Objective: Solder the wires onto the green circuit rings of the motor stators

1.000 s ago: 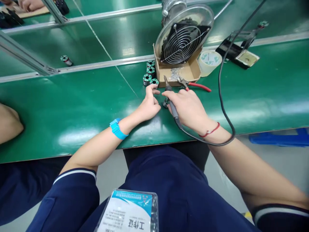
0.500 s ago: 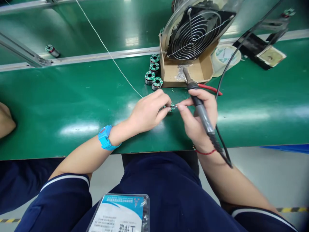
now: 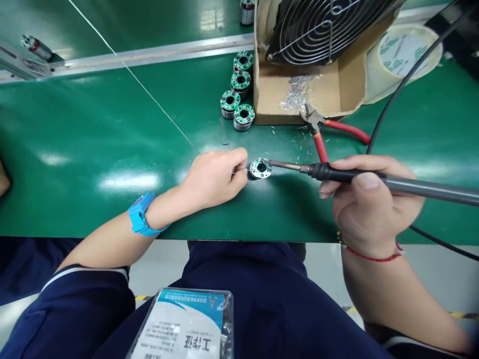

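My right hand (image 3: 374, 204) is wrapped round a soldering iron (image 3: 344, 175), its tip pointing left onto the ring-shaped green circuit board on top of a small motor stator (image 3: 261, 168). The stator stands upright on the green bench. Just left of it, my left hand (image 3: 217, 174) pinches the thin solder wire (image 3: 153, 99), whose short end reaches the board's left side. The wire runs from that hand up and left out of view. Red-handled cutters (image 3: 318, 127) lie behind the iron, their jaws against the cardboard box.
Several similar stators (image 3: 240, 82) stand left of a cardboard box (image 3: 310, 119) holding metal clippings (image 3: 297, 92) and a black fan (image 3: 322, 35). A tape roll (image 3: 406, 60) sits right of the box. Clipped leads lie scattered on the green bench (image 3: 112, 129). Another person's arm shows at the far left.
My right hand has moved right and turned the soldering iron from pointing up to pointing left, its tip now at the stator. My left hand has drawn slightly left, uncovering the stator. The view has shifted.
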A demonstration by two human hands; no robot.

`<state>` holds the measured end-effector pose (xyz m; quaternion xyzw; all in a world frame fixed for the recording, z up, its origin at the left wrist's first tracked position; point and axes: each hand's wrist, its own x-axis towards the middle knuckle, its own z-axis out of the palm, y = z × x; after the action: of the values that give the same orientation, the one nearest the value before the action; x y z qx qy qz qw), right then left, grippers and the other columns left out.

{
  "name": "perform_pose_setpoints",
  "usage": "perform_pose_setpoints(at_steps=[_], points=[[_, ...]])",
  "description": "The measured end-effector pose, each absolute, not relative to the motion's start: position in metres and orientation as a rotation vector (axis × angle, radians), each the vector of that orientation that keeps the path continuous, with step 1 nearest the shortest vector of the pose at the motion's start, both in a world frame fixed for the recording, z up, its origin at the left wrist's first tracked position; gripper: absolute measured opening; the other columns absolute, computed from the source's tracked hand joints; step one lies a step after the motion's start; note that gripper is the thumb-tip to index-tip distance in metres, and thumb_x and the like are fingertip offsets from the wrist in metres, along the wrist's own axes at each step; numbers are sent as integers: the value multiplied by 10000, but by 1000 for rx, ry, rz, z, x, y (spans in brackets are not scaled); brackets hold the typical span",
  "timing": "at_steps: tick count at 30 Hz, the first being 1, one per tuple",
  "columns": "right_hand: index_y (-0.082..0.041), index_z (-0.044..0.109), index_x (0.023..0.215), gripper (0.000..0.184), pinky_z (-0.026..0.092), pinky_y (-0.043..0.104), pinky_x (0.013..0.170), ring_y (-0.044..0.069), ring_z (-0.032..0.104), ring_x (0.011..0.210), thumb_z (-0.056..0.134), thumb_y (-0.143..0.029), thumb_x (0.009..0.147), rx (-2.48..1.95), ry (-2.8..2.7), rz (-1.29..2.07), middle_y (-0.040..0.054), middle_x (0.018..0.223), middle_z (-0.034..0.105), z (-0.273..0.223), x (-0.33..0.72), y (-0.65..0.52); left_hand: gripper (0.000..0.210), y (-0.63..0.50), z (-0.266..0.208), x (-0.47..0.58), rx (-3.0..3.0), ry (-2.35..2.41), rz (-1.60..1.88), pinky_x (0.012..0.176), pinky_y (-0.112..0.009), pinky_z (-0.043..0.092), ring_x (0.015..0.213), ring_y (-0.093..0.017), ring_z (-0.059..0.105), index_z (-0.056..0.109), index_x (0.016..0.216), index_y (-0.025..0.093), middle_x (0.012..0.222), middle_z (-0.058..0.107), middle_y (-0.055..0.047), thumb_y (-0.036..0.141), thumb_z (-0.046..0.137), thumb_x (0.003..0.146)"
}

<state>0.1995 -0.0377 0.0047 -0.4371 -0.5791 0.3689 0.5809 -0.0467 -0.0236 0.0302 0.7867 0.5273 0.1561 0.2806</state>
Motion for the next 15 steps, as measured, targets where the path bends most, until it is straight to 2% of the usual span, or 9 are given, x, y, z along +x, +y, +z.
perform_pose_setpoints(at_steps=[5,15], points=[[-220,785,878,174,437,249,372,130,574,442,710,-370,832,-1039,-1343,827,14,571,634,3,200,-38,113,-23,32,-47,2122,1402,479,537,-270,267,514,-102,386,454,671,193,553,455,33,124,466,759],[-221,802,931,159,429,221,336,135,619,451,710,-331,862,-1062,-1389,807,20,594,671,2,193,-51,143,-23,24,-45,2164,1392,520,545,-278,282,517,-106,415,469,675,199,567,479,25,91,473,770]])
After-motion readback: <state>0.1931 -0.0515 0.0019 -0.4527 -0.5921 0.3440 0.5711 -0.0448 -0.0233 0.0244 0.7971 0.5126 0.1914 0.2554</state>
